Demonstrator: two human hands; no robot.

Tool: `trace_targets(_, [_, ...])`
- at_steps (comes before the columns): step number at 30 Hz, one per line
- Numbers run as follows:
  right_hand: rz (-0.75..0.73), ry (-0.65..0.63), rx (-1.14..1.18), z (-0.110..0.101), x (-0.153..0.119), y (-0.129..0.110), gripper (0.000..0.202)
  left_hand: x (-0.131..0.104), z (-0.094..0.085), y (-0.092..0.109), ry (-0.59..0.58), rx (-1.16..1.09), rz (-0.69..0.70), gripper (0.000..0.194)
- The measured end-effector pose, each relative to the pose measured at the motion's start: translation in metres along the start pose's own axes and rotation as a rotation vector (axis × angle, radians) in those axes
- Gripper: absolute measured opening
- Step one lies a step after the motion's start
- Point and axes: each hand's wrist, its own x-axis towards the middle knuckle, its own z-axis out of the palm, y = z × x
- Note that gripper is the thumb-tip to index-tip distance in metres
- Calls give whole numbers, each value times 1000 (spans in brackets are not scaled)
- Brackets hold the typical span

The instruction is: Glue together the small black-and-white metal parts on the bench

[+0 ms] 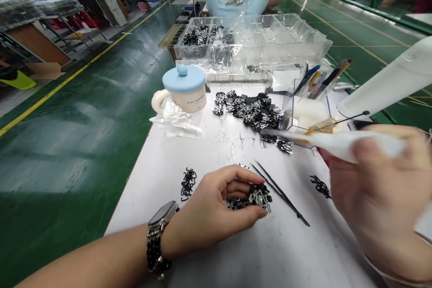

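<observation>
Worktable w/ flat white top: spans ctr & lower frame. Clear plastic compartment tray: upper ctr; its L section holds dark parts. Smooth white tube: slants in from R edge of frame. R hand: R side of frame, blurred. L hand: lower ctr. Loose heap of black-and-silver parts: ctr, R of cream mug w/ light-blue lid. Clear rectangular box: R of heap; tool handles rise at its far side. White tapered tool: gripped, R-hand fingers curled round it; thin end points L, over or beside heap's near R edge (blur: can't tell contact). Dark slim tweezers: lie diagonally, R of L hand, tips up-L. Crumpled white tissue: at near side of mug. Thin black hook-shaped wires: small pile L of L hand; second pile near R hand. Small black-and-silver part: lower ctr, pinched btwn L thumb & fingertip. Add'l dark parts: visible inside L-hand curl; can't tell if held.
</observation>
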Motion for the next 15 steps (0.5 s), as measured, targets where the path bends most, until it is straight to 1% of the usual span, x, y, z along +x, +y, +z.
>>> trace_targets(2, [33, -99, -47, 13, 2, 9, 23, 0, -3, 1, 37, -35, 34, 33])
trace_targets(4, [49, -226, -124, 25, 3, 19, 26, 2, -8, 3, 87, -74, 71, 33])
trace_targets(7, [20, -325, -259, 34, 3, 31, 28, 5, -14, 5, 170, -135, 126, 33])
trace_targets(10, [-53, -360, -368, 33, 4, 34, 31, 7, -18, 8, 232, -210, 173, 32])
trace_targets(13, [-165, -352, -431, 22, 5, 23, 28, 7, -18, 10, 273, -278, 198, 33])
trace_targets(14, [-218, -395, -438, 19, 4, 18, 23, 7, -18, 10, 290, -302, 203, 35])
trace_targets(15, [-281, -482, -446, 16, 2, 12, 16, 7, -18, 10, 307, -324, 207, 37])
